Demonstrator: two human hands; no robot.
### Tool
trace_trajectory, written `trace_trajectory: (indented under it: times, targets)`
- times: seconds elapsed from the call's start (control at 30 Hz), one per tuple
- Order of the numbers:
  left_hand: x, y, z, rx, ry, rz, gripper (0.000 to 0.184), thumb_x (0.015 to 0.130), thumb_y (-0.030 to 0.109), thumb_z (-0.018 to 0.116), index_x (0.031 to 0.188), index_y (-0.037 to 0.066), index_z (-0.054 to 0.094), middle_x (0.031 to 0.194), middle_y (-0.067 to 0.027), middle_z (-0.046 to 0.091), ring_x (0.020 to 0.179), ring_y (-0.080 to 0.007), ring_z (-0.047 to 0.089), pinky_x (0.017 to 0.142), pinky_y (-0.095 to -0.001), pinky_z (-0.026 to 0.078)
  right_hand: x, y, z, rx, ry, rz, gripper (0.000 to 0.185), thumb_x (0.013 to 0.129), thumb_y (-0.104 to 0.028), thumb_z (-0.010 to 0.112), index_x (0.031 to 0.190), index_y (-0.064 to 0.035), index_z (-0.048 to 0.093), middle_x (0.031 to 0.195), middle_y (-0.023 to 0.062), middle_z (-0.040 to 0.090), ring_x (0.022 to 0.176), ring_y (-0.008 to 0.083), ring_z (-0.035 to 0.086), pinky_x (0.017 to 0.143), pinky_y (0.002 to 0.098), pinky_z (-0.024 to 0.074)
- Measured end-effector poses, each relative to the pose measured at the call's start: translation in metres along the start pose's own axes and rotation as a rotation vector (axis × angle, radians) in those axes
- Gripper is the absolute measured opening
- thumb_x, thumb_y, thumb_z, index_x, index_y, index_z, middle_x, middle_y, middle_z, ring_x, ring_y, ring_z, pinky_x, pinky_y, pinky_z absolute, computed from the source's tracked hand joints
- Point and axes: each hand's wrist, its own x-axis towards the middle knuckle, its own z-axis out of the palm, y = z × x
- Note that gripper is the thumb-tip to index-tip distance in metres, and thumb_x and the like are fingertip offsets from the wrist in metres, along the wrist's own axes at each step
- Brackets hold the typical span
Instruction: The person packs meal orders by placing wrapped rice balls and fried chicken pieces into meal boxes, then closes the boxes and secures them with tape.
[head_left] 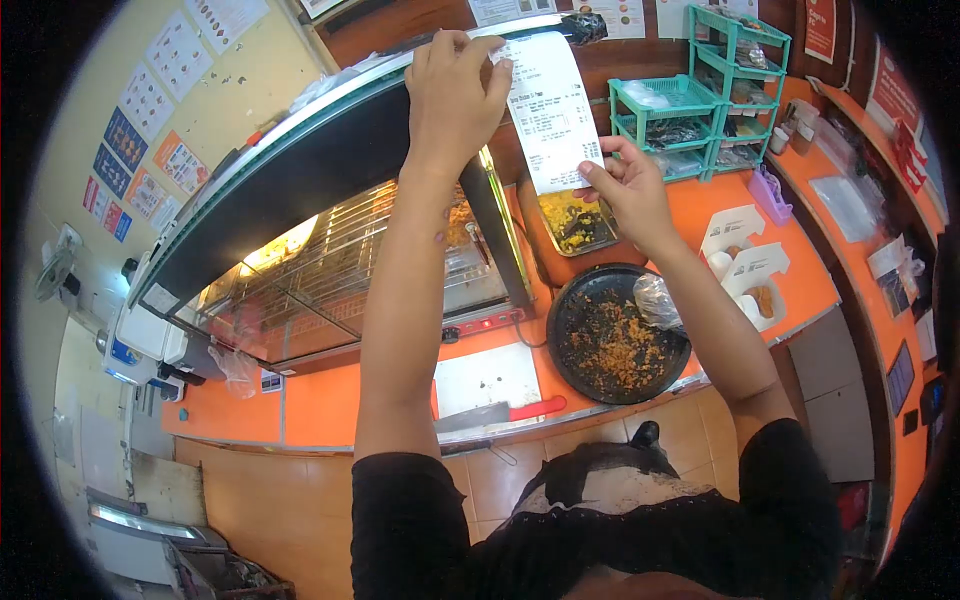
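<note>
A long printed receipt (548,115) hangs at the top edge of the glass display case. My left hand (452,95) is at its upper left corner, fingers curled over the case's edge and closed on the paper. With thumb and fingers, my right hand (630,190) pinches the receipt's lower right corner. Just below the paper sits a tray of yellow and dark food (578,225). Under my right forearm stands a round black pan (600,375) with orange-brown crumbs and a crumpled clear plastic bag (657,300) at its rim.
A knife with a red handle (510,411) lies across a white cutting board (487,375) at the counter's front edge. Two open white food boxes (765,265) stand to the right. Green tiered racks (668,95) are behind them. The lit display case (330,270) fills the left.
</note>
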Motion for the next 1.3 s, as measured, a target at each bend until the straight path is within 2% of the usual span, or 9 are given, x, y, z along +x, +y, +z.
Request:
trace_trajectory:
  times: [0.23, 0.4, 0.5, 0.57, 0.6, 0.7, 0.73, 1.0, 1.3]
  targets:
    - [-0.001, -0.001, -0.002, 0.044, -0.022, 0.009, 0.03, 0.09, 0.033, 0.068, 0.116, 0.017, 0.074, 0.115, -0.0127, 0.061, 0.108, -0.0337, 0.055, 0.096, -0.0449, 0.043, -0.027, 0.008, -0.007, 0.043, 0.002, 0.117, 0.028, 0.098, -0.01, 0.065, 0.12, 0.0022, 0.054, 0.097, 0.0112, 0.073, 0.078, 0.0127, 0.069, 0.066, 0.0255, 0.0529]
    - [-0.001, -0.003, -0.001, 0.05, -0.004, 0.014, 0.031, 0.089, 0.033, 0.069, 0.116, 0.018, 0.074, 0.114, -0.0127, 0.061, 0.108, -0.0335, 0.055, 0.096, -0.0447, 0.043, -0.164, 0.059, -0.034, -0.042, -0.161, 0.119, 0.002, 0.096, -0.001, 0.061, 0.096, -0.0027, 0.062, 0.085, 0.0078, 0.067, 0.075, 0.0118, 0.065, 0.066, 0.0264, 0.0532]
    - [-0.003, -0.005, 0.0, 0.033, 0.008, 0.029, 0.031, 0.089, 0.031, 0.07, 0.117, 0.019, 0.073, 0.114, -0.014, 0.06, 0.107, -0.035, 0.056, 0.095, -0.0455, 0.044, -0.322, 0.097, -0.097, -0.455, -0.398, 0.75, 0.016, 0.095, -0.014, 0.064, 0.107, -0.0037, 0.064, 0.1, 0.0114, 0.068, 0.089, 0.0195, 0.067, 0.08, 0.0355, 0.0539]
    - [-0.002, -0.003, -0.001, -0.022, 0.047, 0.035, 0.033, 0.088, 0.025, 0.071, 0.12, 0.016, 0.07, 0.116, -0.0141, 0.059, 0.108, -0.0332, 0.056, 0.097, -0.0451, 0.044, -0.462, 0.121, -0.169, -1.069, -0.795, 1.097, 0.054, 0.098, -0.051, 0.057, 0.118, -0.0009, 0.063, 0.11, 0.0151, 0.07, 0.098, 0.0296, 0.066, 0.086, 0.0443, 0.052]
    - [-0.004, -0.001, -0.002, -0.075, 0.086, 0.04, 0.036, 0.088, 0.018, 0.072, 0.123, 0.012, 0.066, 0.118, -0.0143, 0.059, 0.109, -0.0314, 0.057, 0.098, -0.0448, 0.045, -0.515, 0.118, -0.192, -1.178, -0.883, 1.271, 0.055, 0.098, -0.051, 0.057, 0.118, -0.0009, 0.063, 0.11, 0.0152, 0.07, 0.099, 0.0296, 0.066, 0.087, 0.0443, 0.0518]
    - [-0.045, 0.019, 0.016, -0.557, 0.46, -0.106, 0.047, 0.088, 0.004, 0.07, 0.132, 0.004, 0.053, 0.121, -0.0135, 0.058, 0.113, -0.026, 0.056, 0.103, -0.0431, 0.044, -0.569, 0.07, -0.207, -1.059, -0.63, 1.586, 0.055, 0.098, -0.051, 0.057, 0.12, -0.0009, 0.062, 0.111, 0.0157, 0.069, 0.1, 0.0298, 0.066, 0.088, 0.0442, 0.0514]
    - [-0.066, 0.036, 0.028, -0.822, 0.491, -0.215, 0.052, 0.089, -0.003, 0.066, 0.136, -0.001, 0.043, 0.126, -0.0136, 0.057, 0.118, -0.0214, 0.054, 0.107, -0.041, 0.042, -0.576, 0.066, -0.207, -1.023, -0.569, 1.618, 0.055, 0.098, -0.051, 0.057, 0.12, -0.0009, 0.062, 0.112, 0.0158, 0.069, 0.101, 0.0298, 0.065, 0.088, 0.0442, 0.0512]
    - [-0.083, 0.08, 0.043, -1.065, 0.15, -0.719, 0.064, 0.09, -0.007, 0.064, 0.146, 0.002, 0.036, 0.126, -0.019, 0.059, 0.111, -0.0194, 0.063, 0.095, -0.0301, 0.05, -0.569, 0.071, -0.196, -0.926, -0.397, 1.618, 0.057, 0.098, -0.052, 0.057, 0.124, -0.0009, 0.059, 0.115, 0.017, 0.067, 0.104, 0.0302, 0.064, 0.091, 0.044, 0.0501]
    - [-0.092, 0.087, 0.038, -1.154, 0.221, -0.714, 0.069, 0.09, -0.011, 0.06, 0.15, 0.003, 0.031, 0.12, -0.0183, 0.058, 0.1, -0.0213, 0.07, 0.081, -0.0255, 0.059, -0.551, 0.077, -0.195, -0.902, -0.385, 1.605, 0.059, 0.098, -0.052, 0.058, 0.128, -0.001, 0.056, 0.119, 0.0183, 0.065, 0.108, 0.0307, 0.062, 0.094, 0.0437, 0.0488]
